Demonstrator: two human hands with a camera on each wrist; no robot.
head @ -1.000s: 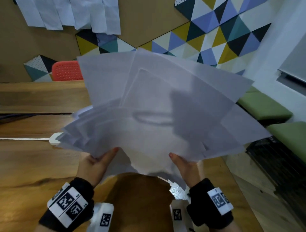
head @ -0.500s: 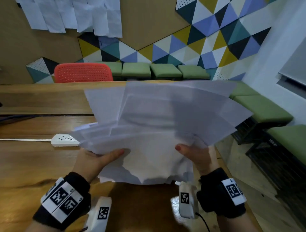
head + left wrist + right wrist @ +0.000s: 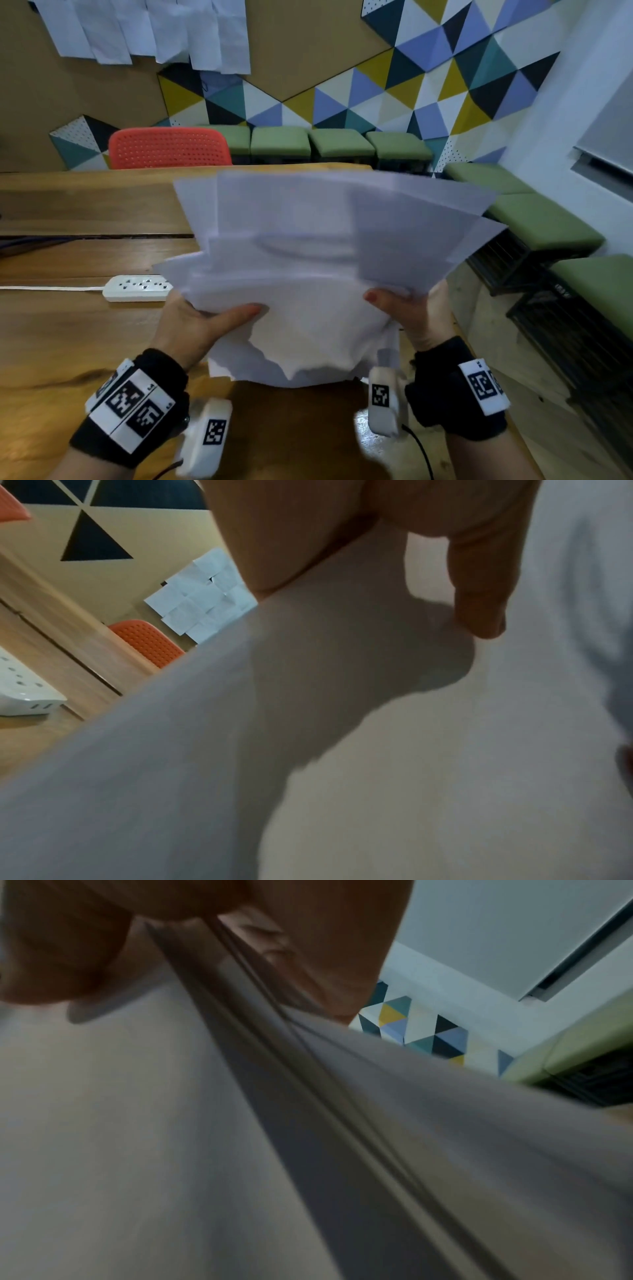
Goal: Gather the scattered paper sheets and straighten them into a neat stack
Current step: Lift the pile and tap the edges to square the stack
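A fanned bundle of several white paper sheets (image 3: 308, 260) is held above the wooden table (image 3: 51, 342), its edges uneven and splayed left and right. My left hand (image 3: 202, 318) grips the bundle's lower left, thumb on top of the sheets. My right hand (image 3: 407, 308) grips the lower right the same way. In the left wrist view the thumb (image 3: 479, 593) presses on the paper sheets (image 3: 377, 750). In the right wrist view the paper sheets (image 3: 171, 1123) show layered edges running between thumb and fingers (image 3: 325, 947). The fingers under the bundle are hidden in the head view.
A white power strip (image 3: 137, 287) with its cable lies on the table left of the bundle. A red chair (image 3: 168, 147) stands behind the table. Green benches (image 3: 534, 222) line the back and right wall. More sheets (image 3: 147, 31) hang on the wall.
The bundle has come down and tilted flatter, uncovering the chair and benches behind it. Both hands have moved a little apart and upward along its lower edge.
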